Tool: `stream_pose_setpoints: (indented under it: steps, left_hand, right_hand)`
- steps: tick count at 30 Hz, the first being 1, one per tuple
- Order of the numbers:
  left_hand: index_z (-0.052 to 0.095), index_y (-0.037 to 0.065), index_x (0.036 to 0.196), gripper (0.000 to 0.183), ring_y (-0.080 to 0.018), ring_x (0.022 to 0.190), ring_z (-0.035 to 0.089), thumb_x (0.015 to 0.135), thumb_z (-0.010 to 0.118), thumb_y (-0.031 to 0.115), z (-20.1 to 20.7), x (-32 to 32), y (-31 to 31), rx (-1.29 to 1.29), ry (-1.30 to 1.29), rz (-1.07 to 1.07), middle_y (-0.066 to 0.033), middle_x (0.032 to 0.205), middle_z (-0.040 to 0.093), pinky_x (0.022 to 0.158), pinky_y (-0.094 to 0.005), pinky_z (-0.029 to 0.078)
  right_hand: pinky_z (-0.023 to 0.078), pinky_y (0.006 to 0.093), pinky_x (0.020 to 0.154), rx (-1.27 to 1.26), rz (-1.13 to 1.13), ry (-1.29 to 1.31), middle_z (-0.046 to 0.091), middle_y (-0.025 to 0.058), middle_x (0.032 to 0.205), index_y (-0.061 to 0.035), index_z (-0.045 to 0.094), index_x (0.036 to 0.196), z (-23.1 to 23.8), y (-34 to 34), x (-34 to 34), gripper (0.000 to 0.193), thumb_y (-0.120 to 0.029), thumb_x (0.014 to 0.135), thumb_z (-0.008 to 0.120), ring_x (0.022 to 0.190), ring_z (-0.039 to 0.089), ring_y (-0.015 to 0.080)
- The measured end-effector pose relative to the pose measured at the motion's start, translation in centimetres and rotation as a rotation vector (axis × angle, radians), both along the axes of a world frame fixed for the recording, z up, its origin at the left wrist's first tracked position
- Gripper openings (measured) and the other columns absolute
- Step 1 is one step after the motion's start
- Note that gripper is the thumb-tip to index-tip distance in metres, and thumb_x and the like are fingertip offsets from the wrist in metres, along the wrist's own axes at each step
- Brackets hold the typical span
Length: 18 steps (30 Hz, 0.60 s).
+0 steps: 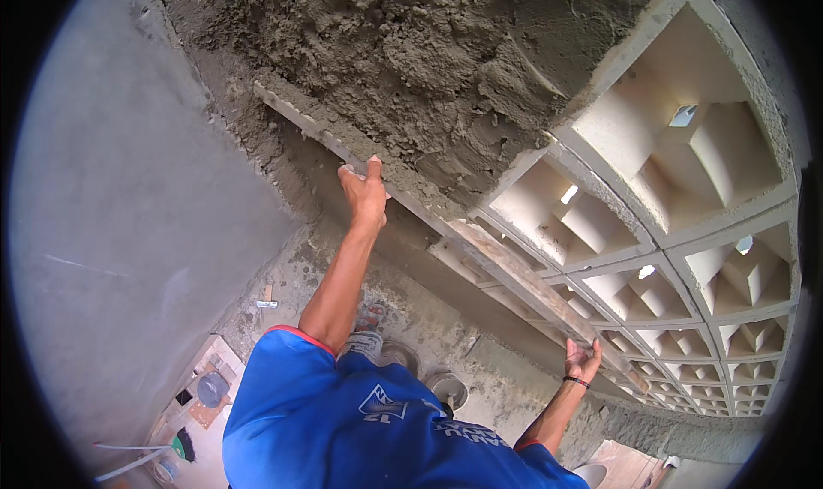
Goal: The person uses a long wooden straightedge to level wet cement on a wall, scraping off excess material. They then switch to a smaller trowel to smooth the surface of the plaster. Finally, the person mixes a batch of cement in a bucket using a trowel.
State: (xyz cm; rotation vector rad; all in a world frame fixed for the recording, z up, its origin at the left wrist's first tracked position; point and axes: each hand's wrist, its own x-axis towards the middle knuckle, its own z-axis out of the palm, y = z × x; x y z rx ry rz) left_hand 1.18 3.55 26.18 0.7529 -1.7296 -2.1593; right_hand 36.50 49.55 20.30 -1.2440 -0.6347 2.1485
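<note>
Board (511, 266) set aslant in front of the person, its upper-left end along the lower edge of rough wet mortar (420, 69), its lower-right stretch running across the block screen (729, 146). Left grip (365, 194) pinches the board by its edge, nearer the mortar end, arm fully reached out. Right grip (584, 363) at the far lower part, digits up and parted against the board; cannot tell whether they close round it. Mortar surface lumpy, one smoother patch near the blocks. Step in hand judged to be working the board's edge along the mortar. Notes on method: bear evenly with both grips, since a heavier push at one end would probably tip the edge and gouge the soft face. Let the lower-right stretch ride lightly on the block rims as a guide, if they are meant to set the plane; scraping could chip them. Short strokes with a slight sideways saw should cut lumps better than one long drag. Clear the build-up off the board's edge between passes. Watch the corner by the grey wall (129, 189), where the board's end could scuff the finish.
</note>
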Motion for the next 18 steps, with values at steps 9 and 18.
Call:
stream_pose_setpoints:
  steps: [9,18]
  left_hand:
    - [0.026,-0.01,0.133,0.077,-0.0118,0.055,0.048,0.082,0.068,0.031,-1.2,5.4,-2.0,0.143,0.008,-0.009,-0.0172,0.105,0.053,0.045,-0.0267,0.048]
    - [0.021,0.001,0.138,0.083,-0.0185,0.069,0.058,0.078,0.071,0.03,-11.8,9.9,-6.1,0.378,-0.158,-0.23,-0.0096,0.106,0.052,0.056,-0.034,0.052]
  right_hand:
    - [0.049,0.0474,0.09,0.077,0.083,0.085,0.04,0.0169,0.121,-0.0031,0.029,0.125,-3.3,-2.5,4.4,0.076,-0.028,0.072,0.077,0.11,0.049,0.0314]
    - [0.033,0.0458,0.101,0.095,-0.048,0.113,0.046,0.0095,0.13,-0.0142,0.043,0.124,-7.6,-5.7,8.6,0.07,-0.032,0.068,0.079,0.123,0.04,0.0289]
